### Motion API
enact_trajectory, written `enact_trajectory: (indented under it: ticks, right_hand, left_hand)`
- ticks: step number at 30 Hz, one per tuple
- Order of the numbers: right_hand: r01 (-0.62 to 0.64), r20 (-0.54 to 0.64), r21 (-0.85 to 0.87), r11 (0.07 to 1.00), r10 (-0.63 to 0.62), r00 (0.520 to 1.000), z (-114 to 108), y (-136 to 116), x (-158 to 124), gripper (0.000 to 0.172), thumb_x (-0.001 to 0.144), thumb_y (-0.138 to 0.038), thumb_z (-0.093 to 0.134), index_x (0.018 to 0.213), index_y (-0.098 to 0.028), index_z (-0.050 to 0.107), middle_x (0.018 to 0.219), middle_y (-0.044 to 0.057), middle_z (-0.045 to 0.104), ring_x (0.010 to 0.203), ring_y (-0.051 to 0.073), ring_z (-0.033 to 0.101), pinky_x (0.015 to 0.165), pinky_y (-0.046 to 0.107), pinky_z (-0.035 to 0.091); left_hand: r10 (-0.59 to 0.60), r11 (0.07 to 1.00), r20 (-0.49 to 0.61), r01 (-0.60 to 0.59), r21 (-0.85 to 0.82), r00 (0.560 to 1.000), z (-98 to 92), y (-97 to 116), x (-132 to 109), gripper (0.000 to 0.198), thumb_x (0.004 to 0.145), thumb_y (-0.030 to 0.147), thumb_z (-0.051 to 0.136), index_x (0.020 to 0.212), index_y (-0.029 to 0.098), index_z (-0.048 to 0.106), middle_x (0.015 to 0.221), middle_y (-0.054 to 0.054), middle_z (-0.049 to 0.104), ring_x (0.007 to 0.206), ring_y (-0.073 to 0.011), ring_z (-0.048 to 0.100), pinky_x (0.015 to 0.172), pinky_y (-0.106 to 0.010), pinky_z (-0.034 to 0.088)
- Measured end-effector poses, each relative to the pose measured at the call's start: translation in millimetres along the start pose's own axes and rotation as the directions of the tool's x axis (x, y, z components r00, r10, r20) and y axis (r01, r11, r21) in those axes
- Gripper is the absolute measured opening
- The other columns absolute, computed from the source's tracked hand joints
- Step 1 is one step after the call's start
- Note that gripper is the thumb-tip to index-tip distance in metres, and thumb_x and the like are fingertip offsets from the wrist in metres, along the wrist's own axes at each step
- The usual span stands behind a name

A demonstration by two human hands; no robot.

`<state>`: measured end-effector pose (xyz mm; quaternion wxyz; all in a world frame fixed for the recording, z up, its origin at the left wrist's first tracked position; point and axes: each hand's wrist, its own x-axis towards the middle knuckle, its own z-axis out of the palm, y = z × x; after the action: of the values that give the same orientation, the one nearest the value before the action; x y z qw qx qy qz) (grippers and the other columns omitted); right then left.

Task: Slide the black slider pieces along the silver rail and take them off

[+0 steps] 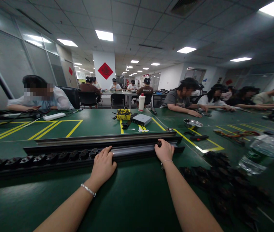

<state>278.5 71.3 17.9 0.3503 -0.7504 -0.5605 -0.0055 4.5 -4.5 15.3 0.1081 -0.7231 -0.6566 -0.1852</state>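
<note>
A long black rail (132, 150) lies across the green table in front of me, with a row of several black socket modules (42, 158) seated in its left half. My left hand (103, 163) rests on the rail at the end of that row, fingers curled over the last module. My right hand (164, 149) is closed on the rail further right, pinching a small black part at its top. Behind this rail lie two more long rails (108, 138).
A heap of loose black modules (221, 183) lies at my right. A plastic water bottle (262, 151) lies on its side at far right. A metal bowl (193, 123), black tool, yellow box (123, 113) and grey box (141, 119) sit beyond. Other people work at surrounding tables.
</note>
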Motion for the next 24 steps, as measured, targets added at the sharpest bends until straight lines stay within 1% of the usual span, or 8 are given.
enact_trajectory:
  ticks: [7,15,17,20,22,24]
  right_hand:
    - [-0.019,-0.023,0.015,1.000,0.019,1.000,-2.4,-0.4,0.8,0.034,0.075,-0.023,0.046,0.107,-0.020,0.058,0.104,0.006,0.063,0.108,0.022,0.049,0.100,0.038,0.020]
    - [-0.028,-0.053,0.011,1.000,0.029,0.998,-4.1,1.5,1.1,0.033,0.075,-0.023,0.047,0.106,-0.019,0.059,0.099,0.007,0.063,0.104,0.021,0.051,0.099,0.038,0.023]
    - [-0.026,-0.058,0.005,1.000,0.027,0.998,-3.1,3.3,1.7,0.033,0.074,-0.025,0.048,0.105,-0.020,0.059,0.100,0.007,0.063,0.106,0.022,0.050,0.100,0.040,0.023]
    - [-0.044,-0.074,0.005,0.999,0.044,0.996,-1.7,5.6,1.8,0.033,0.074,-0.026,0.049,0.105,-0.021,0.059,0.106,0.006,0.062,0.113,0.023,0.045,0.104,0.045,0.018]
    - [-0.081,-0.094,0.027,0.996,0.083,0.992,-1.5,6.8,1.7,0.034,0.074,-0.026,0.049,0.106,-0.022,0.059,0.113,0.006,0.059,0.119,0.024,0.040,0.105,0.050,0.016]
    - [-0.123,-0.108,0.053,0.991,0.128,0.986,-1.9,8.1,1.9,0.035,0.074,-0.026,0.049,0.108,-0.023,0.058,0.118,0.006,0.056,0.123,0.024,0.036,0.104,0.053,0.018]
  left_hand:
    - [-0.002,1.000,0.010,0.002,-0.008,1.000,-1.6,-0.2,0.3,0.028,0.074,0.023,0.044,0.096,0.018,0.061,0.139,-0.008,0.045,0.126,-0.0261,0.039,0.100,-0.044,0.035]
    - [0.006,1.000,-0.012,-0.006,-0.007,1.000,0.5,-1.7,0.1,0.027,0.074,0.022,0.044,0.095,0.018,0.061,0.138,-0.008,0.046,0.126,-0.0260,0.040,0.099,-0.043,0.035]
    - [0.006,1.000,-0.010,-0.006,-0.009,1.000,0.7,-1.9,0.3,0.027,0.074,0.022,0.044,0.095,0.017,0.061,0.138,-0.009,0.046,0.126,-0.0263,0.040,0.098,-0.043,0.036]
    - [0.009,1.000,-0.014,-0.009,-0.012,1.000,1.0,-1.8,0.6,0.027,0.074,0.023,0.045,0.095,0.017,0.061,0.138,-0.009,0.046,0.126,-0.0266,0.040,0.098,-0.044,0.035]
    - [0.014,1.000,-0.019,-0.015,-0.010,1.000,1.3,-1.6,0.7,0.027,0.074,0.023,0.045,0.095,0.017,0.061,0.138,-0.010,0.046,0.126,-0.0267,0.040,0.099,-0.044,0.035]
    - [0.021,1.000,-0.024,-0.021,-0.007,0.999,1.4,-1.3,0.7,0.027,0.074,0.023,0.045,0.095,0.017,0.061,0.138,-0.010,0.046,0.126,-0.0264,0.040,0.098,-0.043,0.035]
